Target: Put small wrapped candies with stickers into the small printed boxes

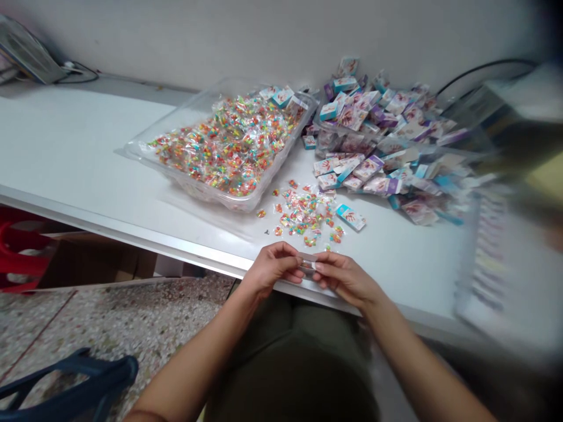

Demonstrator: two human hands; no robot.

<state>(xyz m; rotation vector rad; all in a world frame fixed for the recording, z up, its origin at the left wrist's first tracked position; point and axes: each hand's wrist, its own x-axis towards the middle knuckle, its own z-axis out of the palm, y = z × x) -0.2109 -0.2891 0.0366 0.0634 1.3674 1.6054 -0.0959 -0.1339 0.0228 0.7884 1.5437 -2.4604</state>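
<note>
Between my two hands, at the table's front edge, is a small flat box (308, 258), partly hidden by the fingers. My left hand (277, 265) pinches its left end. The fingers of my right hand (341, 273) close on its right end. Just beyond the hands lies a loose pile of small clear packets with bright multicoloured pieces (308, 211). A blue and white printed box (350, 217) rests at the pile's right side.
A clear plastic tray (176, 171) full of the same packets stands behind to the left. Many printed boxes (369, 167) are heaped at the back right, some in a clear tray. A blurred stack (488, 258) lies at right. A blue stool (88, 381) stands on the floor.
</note>
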